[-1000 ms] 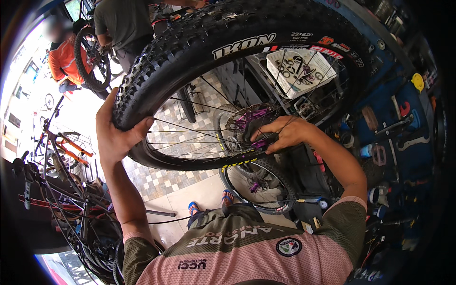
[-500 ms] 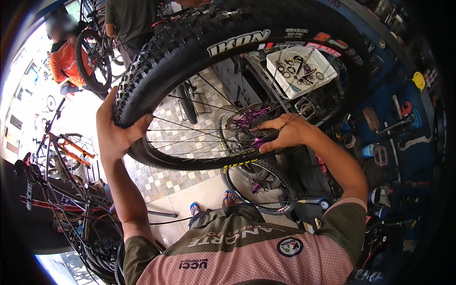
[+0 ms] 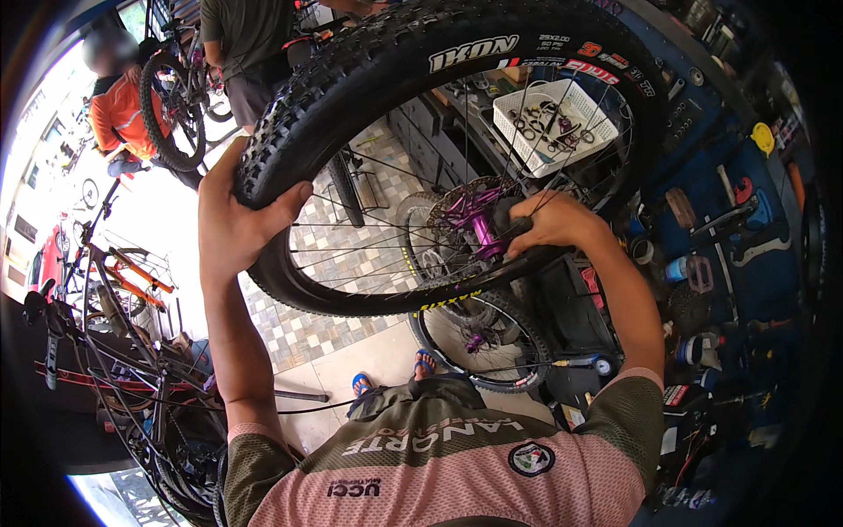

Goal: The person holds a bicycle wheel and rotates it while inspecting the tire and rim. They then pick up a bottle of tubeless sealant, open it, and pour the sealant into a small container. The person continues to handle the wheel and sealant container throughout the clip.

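Note:
I hold a bicycle wheel with a knobby black tyre [image 3: 457, 53] up in front of me. My left hand [image 3: 233, 224] grips the tyre at its left side, thumb across the tread. My right hand [image 3: 549, 224] is closed around the end of the purple hub [image 3: 479, 224] at the wheel's centre, beside the brake disc. Thin spokes fan out between hub and rim.
A second wheel [image 3: 479, 338] with a purple hub stands on the tiled floor below. A white basket of small parts [image 3: 553, 123] sits on the bench beyond. Tools hang on a blue wall board [image 3: 746, 220] at right. Bicycles [image 3: 114, 299] crowd the left, with two people standing at upper left.
The wheel has shifted slightly right and up in my hands. My right hand has turned a little on the hub; my left keeps its grip on the tyre.

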The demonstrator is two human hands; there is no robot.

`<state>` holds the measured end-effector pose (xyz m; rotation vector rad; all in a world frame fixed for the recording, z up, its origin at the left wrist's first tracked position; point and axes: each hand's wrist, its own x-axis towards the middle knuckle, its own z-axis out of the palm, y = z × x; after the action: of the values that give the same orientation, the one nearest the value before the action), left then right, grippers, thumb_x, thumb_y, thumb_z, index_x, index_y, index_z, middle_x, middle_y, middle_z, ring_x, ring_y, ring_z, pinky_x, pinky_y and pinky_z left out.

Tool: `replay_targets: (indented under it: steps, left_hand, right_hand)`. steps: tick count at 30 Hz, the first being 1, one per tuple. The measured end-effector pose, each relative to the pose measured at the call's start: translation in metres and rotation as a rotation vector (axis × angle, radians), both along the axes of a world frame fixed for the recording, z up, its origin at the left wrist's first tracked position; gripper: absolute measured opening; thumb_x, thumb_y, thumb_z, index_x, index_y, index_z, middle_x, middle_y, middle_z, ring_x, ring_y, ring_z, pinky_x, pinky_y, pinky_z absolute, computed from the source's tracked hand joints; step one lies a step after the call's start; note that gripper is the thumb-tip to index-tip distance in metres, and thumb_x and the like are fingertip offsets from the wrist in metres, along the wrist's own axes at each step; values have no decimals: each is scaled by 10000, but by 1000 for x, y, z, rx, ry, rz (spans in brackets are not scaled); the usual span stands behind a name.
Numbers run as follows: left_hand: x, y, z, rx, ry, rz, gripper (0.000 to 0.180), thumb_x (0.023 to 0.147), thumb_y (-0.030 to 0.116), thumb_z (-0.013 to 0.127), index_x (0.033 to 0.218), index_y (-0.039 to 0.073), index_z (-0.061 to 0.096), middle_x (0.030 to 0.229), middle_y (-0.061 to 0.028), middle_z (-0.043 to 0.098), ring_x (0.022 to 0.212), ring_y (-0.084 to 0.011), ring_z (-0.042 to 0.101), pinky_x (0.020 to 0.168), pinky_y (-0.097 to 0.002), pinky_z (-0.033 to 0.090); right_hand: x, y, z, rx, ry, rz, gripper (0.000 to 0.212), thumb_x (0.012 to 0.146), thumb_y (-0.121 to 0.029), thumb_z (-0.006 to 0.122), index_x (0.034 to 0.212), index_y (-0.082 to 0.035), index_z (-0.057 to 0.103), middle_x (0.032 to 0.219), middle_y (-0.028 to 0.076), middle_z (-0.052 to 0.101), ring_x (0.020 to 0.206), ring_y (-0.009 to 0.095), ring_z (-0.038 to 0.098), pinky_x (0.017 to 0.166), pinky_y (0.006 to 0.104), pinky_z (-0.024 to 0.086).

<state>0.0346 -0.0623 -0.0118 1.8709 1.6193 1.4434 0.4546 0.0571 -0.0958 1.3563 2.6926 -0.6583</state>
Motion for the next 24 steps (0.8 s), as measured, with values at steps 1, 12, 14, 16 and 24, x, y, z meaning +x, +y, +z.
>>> replay_targets:
  steps: [1,12,14,16,24]
  left_hand:
    - [1,0,-2,21,-7,3,600,770,205,931,1227,-85,672,959,-99,778,846,-118,706,823,-282,567]
    - [-4,-12,1,55,95,-24,621,766,219,945,1228,-103,683,967,-123,789,842,-159,741,803,-307,588]
    - [-4,-17,0,44,97,-89,572,764,238,947,1167,-82,698,888,-116,770,788,-150,715,758,-315,573]
    - [-8,-23,3,25,81,-122,542,764,272,947,1124,-59,713,823,-104,743,748,-144,689,729,-327,559]
    - [-55,-35,68,374,-29,-320,1023,707,565,994,1452,-28,621,1318,-192,736,1252,-310,701,1129,-436,482]
  right_hand:
    - [17,-10,-3,218,55,-29,365,853,-436,908,990,-120,787,896,87,758,807,253,726,762,403,548]
    - [-87,-119,-38,869,549,-626,369,908,-433,868,1021,-92,784,940,141,752,921,387,721,765,467,579]
    - [-106,-102,-68,1041,512,-590,309,969,-408,809,979,-101,773,880,123,737,897,381,712,733,472,568]
    - [-101,-91,-90,1066,491,-636,315,1002,-409,771,956,-97,764,863,122,726,875,378,707,708,480,559]
    - [-171,-97,-91,897,819,-822,488,1091,-503,630,884,-80,756,850,158,751,726,409,715,645,510,543]
